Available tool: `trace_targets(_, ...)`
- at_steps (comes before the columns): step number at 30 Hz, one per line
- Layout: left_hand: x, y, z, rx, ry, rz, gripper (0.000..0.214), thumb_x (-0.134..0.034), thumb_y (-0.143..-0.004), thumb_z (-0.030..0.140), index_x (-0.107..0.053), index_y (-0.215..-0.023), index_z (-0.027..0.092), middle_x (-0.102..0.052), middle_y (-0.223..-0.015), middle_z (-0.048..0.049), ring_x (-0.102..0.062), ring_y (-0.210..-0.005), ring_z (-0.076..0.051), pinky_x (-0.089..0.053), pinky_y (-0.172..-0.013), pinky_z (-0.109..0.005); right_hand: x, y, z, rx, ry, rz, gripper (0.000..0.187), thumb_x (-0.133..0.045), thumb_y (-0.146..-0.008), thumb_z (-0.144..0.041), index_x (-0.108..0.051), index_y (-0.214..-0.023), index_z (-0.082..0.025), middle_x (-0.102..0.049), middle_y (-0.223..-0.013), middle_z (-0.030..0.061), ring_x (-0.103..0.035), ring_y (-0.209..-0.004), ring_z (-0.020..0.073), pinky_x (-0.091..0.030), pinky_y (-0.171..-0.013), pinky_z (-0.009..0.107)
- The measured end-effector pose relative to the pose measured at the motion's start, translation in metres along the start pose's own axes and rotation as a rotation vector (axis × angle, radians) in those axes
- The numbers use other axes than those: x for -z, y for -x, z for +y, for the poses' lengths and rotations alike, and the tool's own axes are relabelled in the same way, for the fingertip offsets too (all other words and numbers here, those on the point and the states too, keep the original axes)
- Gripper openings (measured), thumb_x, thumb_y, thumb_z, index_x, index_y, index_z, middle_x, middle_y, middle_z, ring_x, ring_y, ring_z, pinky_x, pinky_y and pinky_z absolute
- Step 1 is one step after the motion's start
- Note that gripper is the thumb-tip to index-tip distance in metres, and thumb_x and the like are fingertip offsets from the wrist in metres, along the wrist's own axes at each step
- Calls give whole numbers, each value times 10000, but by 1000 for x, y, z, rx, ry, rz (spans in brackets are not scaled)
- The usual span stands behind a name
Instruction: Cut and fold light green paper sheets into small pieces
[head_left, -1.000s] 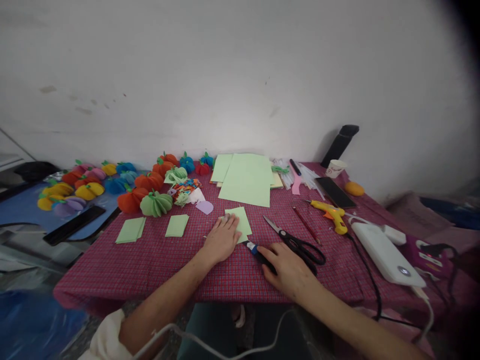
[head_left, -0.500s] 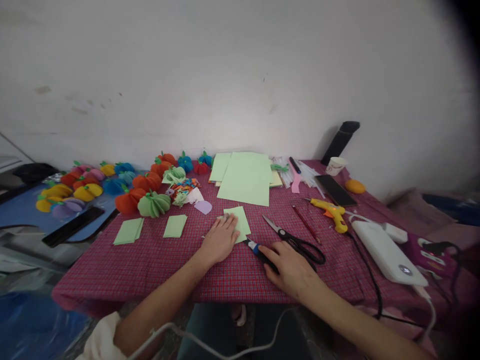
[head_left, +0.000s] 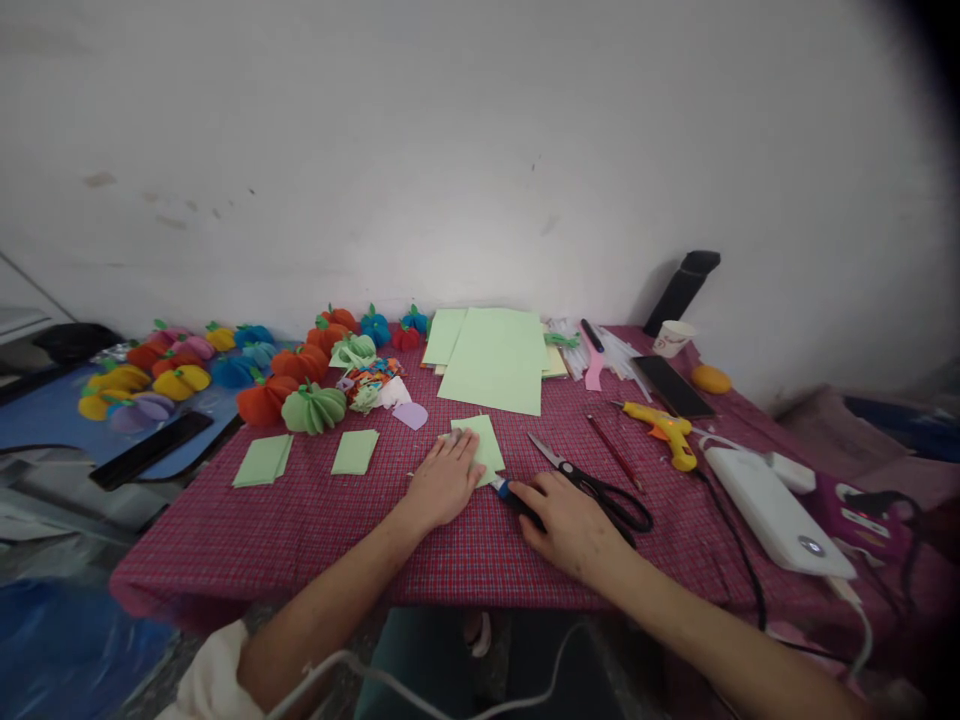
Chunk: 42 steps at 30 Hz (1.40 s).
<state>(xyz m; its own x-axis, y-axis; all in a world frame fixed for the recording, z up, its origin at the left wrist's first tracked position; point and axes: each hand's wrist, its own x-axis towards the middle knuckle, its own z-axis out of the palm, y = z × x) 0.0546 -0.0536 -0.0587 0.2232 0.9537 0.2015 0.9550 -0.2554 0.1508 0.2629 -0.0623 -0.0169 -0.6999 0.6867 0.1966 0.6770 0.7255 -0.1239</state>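
My left hand (head_left: 448,478) lies flat, fingers stretched out, pressing a light green paper piece (head_left: 484,447) on the checked cloth. My right hand (head_left: 566,522) is closed over a blue-and-black utility knife (head_left: 517,503). The knife points left, its front end at the lower edge of the paper, close to my left thumb; the tip is hard to make out. Black-handled scissors (head_left: 592,483) lie just beyond my right hand. Two small stacks of green paper, one at the far left (head_left: 262,461) and one nearer (head_left: 355,452), rest left of my left hand.
Large green sheets (head_left: 495,360) lie at the back. Paper pumpkins (head_left: 313,408) and scraps (head_left: 375,378) are at left. A pencil (head_left: 615,453), yellow glue gun (head_left: 660,430), phone (head_left: 673,387), paper cup (head_left: 673,338) and white power bank (head_left: 780,510) with cables stand at right.
My right hand has slid a little left with the knife, bringing its front end against the paper. My left hand stays on the paper. The view has shifted slightly.
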Motion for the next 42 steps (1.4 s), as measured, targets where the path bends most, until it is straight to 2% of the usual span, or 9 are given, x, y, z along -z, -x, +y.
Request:
trace_targets(9,1,1,1,2,-68,2,522,-168,-899,402,-263,-1341,142,-295,-1396,-76,-209,-1298,-197,-172,-1061,-381,-4,8,14,-10,-22,0,370,-461,-791,-225,-513,-1156,-205,-526,-890,76,-495,-869,192,-411,-809,337)
trace_targets(24,1,1,1,-4,-65,13,537,-165,-898,413,-258,-1342,127,-310,-1388,-86,-224,-1292,-202,-181,-1059,-383,-3,-5,7,-23,22,-1,357,-480,-784,-255,-518,-1139,-234,-529,-864,62,-506,-833,187,-422,-765,315)
trace_targets(33,-1,2,1,-6,-57,11,535,-164,-896,414,-265,-1338,131,-308,-1389,-89,-224,-1292,-205,-179,-1057,-388,-7,-4,16,19,8,36,357,-491,-779,-239,-532,-1133,-222,-542,-864,66,-517,-859,197,-421,-786,330)
trace_targets(42,2,2,2,-7,-54,7,537,-159,-893,432,-252,-1346,157,-304,-1392,-85,-225,-1293,-201,-180,-1055,-396,-4,-4,15,26,9,16,357,-490,-780,-240,-527,-1135,-221,-546,-883,65,-515,-877,198,-421,-804,335)
